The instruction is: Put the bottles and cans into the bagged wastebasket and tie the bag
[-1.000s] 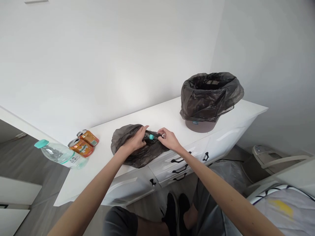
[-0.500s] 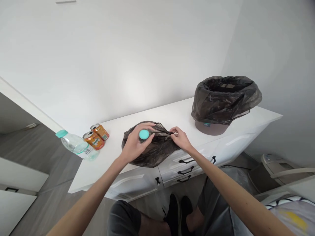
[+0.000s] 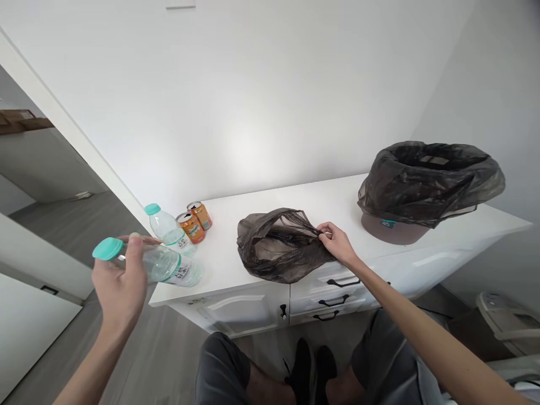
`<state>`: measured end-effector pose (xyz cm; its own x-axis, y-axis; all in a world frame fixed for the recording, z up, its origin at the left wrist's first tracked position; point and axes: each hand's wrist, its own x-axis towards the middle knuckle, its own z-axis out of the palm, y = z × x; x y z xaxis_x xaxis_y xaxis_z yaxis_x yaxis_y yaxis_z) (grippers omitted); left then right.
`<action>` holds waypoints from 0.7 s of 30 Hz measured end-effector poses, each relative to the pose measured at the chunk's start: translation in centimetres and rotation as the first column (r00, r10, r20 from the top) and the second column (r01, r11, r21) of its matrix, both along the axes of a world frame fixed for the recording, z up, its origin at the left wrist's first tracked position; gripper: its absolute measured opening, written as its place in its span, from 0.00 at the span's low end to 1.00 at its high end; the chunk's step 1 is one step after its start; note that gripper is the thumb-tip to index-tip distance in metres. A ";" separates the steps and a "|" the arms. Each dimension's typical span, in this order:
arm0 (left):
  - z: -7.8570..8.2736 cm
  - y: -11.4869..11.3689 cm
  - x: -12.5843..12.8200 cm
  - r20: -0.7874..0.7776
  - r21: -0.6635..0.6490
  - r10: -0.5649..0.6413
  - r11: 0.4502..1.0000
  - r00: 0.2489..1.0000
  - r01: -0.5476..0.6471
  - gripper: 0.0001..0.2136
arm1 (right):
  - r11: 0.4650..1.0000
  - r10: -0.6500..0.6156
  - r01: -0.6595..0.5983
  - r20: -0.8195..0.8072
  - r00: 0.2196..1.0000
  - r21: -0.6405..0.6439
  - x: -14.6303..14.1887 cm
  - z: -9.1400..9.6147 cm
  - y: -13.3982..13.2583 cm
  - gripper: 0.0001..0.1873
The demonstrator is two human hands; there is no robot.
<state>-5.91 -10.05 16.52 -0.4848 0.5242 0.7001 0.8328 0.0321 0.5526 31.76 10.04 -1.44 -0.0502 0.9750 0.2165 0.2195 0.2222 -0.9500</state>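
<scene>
My left hand (image 3: 120, 275) is wrapped around the upper part of a clear plastic bottle (image 3: 162, 264) with a teal cap. This bottle leans at the left end of the white cabinet top; whether its base rests there I cannot tell. Just behind it stands a second clear bottle (image 3: 162, 225) with the same teal cap, next to two orange drink cans (image 3: 192, 226). My right hand (image 3: 335, 242) pinches the gathered right edge of a dark, see-through garbage bag (image 3: 287, 264). The bag lies on the cabinet top with its mouth partly open.
A brown trash bin (image 3: 392, 230) lined with a dark bag stands toward the right end of the cabinet (image 3: 240, 312). Drawers with black handles are at the front. A white wall rises behind, and a doorway is at the left.
My left hand has moved from the garbage bag's mouth far left, with the teal-capped bottle in it. The bag's mouth shows uncovered. My right hand stays pinched on its edge. The view has shifted.
</scene>
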 end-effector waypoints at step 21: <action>-5.8 3.8 -5.5 0.216 -0.119 0.159 0.984 0.963 -0.135 0.30 | 0.999 -0.007 0.004 0.103 0.995 0.032 0.9 -1.9 1.2 0.14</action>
<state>-11.40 -6.22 10.71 -0.7003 0.4982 0.5113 0.6699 0.2109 0.7119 32.64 11.24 -3.35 -0.0687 0.9680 0.2414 0.3168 0.2506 -0.9148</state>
